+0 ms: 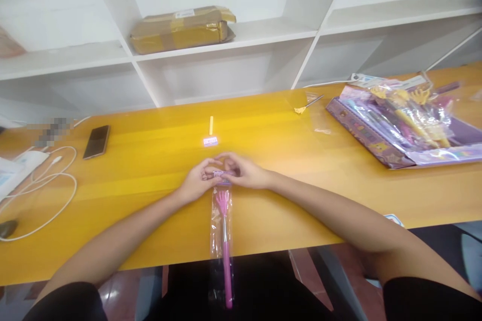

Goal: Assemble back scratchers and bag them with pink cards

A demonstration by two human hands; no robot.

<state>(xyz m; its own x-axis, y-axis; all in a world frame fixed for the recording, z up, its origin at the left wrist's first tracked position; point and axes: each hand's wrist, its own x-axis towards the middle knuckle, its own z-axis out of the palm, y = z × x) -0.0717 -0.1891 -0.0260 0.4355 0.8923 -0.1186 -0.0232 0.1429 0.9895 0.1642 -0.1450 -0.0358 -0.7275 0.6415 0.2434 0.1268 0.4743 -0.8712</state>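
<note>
A pink back scratcher (227,266) with a hand-shaped head lies inside a clear plastic sleeve (216,241), its handle reaching past the table's front edge. At the sleeve's top end is a small purple label (221,174), partly covered by fingers. My left hand (198,179) pinches the label from the left, thumb toward me. From the right, my right hand (244,170) pinches the same label, its fingers curled close to the left ones. Just beyond both hands lie a small purple-and-white label (210,141) and a short yellow strip (211,125).
To the right stands a purple box (369,138) full of wrapped pieces. A yellow-headed back scratcher (301,110) lies beside it. On the left are a phone (96,141) and a white cable (71,195). White shelving (226,40) behind holds a taped parcel (181,30).
</note>
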